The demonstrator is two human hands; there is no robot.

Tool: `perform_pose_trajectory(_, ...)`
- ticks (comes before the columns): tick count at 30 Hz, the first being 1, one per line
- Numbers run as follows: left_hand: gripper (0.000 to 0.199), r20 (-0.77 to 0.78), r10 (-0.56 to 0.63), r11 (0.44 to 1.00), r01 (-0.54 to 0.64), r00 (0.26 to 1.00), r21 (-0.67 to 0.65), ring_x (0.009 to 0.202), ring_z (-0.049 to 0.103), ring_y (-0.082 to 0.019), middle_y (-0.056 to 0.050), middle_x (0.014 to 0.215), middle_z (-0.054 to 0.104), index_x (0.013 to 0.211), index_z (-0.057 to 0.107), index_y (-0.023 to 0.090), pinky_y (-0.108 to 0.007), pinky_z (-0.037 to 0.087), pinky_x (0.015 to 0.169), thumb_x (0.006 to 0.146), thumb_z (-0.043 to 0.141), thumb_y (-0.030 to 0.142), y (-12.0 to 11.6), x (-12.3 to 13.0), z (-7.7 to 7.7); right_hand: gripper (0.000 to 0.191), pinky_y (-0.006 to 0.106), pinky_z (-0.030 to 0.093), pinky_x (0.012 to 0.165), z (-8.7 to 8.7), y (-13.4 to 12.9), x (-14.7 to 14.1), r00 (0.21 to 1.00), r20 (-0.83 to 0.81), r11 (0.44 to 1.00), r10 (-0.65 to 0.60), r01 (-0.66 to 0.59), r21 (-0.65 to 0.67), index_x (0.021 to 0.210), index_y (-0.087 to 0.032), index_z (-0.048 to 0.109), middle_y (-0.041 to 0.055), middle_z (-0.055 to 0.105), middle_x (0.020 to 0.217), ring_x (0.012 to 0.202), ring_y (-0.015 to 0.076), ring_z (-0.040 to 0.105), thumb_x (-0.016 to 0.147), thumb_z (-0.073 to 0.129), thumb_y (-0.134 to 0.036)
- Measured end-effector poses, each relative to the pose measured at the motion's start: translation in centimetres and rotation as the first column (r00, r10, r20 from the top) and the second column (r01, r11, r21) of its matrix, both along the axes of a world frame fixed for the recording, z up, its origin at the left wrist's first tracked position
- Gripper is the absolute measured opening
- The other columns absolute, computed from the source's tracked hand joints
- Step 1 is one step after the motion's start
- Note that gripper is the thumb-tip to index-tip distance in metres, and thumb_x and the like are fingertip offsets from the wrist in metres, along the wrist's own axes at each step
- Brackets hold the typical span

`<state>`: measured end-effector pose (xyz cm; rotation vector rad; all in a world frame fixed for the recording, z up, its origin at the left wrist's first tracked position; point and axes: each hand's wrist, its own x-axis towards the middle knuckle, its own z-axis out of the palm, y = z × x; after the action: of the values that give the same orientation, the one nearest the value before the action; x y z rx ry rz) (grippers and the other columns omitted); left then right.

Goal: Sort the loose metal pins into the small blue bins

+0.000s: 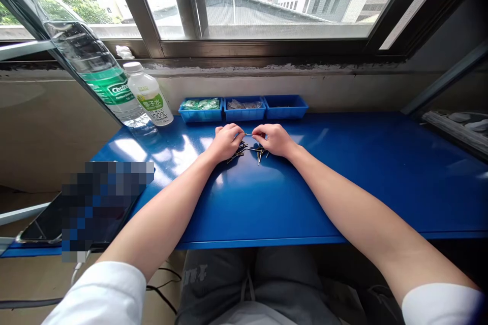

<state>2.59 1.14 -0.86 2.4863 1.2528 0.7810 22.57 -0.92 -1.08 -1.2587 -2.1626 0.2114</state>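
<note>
From my remote seat, the head view gives me the left hand [227, 142] and right hand [275, 139] close together above the blue worktop [259, 198], a thin piece [247, 134] pinched between them. Small dark pins [260, 153] lie loose just below. Beyond, I see three blue bins [287, 112] side by side; leftward, a large water bottle [109, 89] leans beside a smaller bottle [150, 96].

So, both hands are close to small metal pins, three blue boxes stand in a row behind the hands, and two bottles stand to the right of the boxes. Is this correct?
Not quite: the head view shows the two bottles to the left of the blue boxes. The left hand, right hand, pins and row of boxes are as you say.
</note>
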Motion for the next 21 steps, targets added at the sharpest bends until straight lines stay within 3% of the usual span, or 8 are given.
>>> perform_pose_trajectory(10,0.029,0.047,-0.021,1.000,0.021,0.999,0.001,0.105,0.057,-0.020,-0.002,0.106,0.066,0.096,0.067,0.024,-0.038,0.030,0.096,0.093,0.042,0.038,-0.1,0.0,-0.1,0.014,0.027,0.040,0.063,-0.1,0.2,0.0,0.999,-0.002,0.998,-0.042,0.042,-0.042,0.088,-0.021,0.062,0.0044,0.068,0.079,0.069,0.0168,0.059,0.088,0.049,-0.028)
perform_pose_trajectory(14,0.030,0.048,-0.008,1.000,0.009,0.999,-0.011,0.110,0.056,-0.022,-0.003,0.110,0.066,0.108,0.063,0.024,-0.039,0.030,0.097,0.092,0.044,0.042,-0.2,0.0,0.1,0.011,0.025,0.040,0.062,-0.4,1.1,0.6,0.975,-0.174,0.989,-0.135,0.123,-0.081,0.085,-0.020,0.058,0.0036,0.067,0.074,0.065,0.0149,0.059,0.088,0.050,-0.027)
perform_pose_trajectory(17,0.031,0.029,-0.010,0.999,0.011,1.000,-0.035,0.112,0.055,-0.023,-0.005,0.111,0.065,0.110,0.060,0.022,-0.041,0.030,0.098,0.092,0.043,0.041,-0.2,0.0,0.1,0.015,0.023,0.041,0.060,-1.0,2.7,2.5,0.862,-0.410,0.955,-0.297,0.275,-0.113,0.080,-0.019,0.056,0.0024,0.066,0.070,0.059,0.0120,0.057,0.088,0.051,-0.030)
perform_pose_trajectory(21,0.031,-0.002,-0.010,0.998,0.010,1.000,-0.058,0.113,0.053,-0.023,-0.006,0.113,0.064,0.107,0.060,0.021,-0.042,0.031,0.097,0.093,0.041,0.040,-0.2,0.0,0.0,0.021,0.021,0.038,0.049,-1.6,4.7,5.9,0.554,-0.661,0.841,-0.506,0.488,-0.234,0.075,-0.016,0.056,0.0005,0.062,0.062,0.047,0.0086,0.050,0.085,0.057,-0.034)
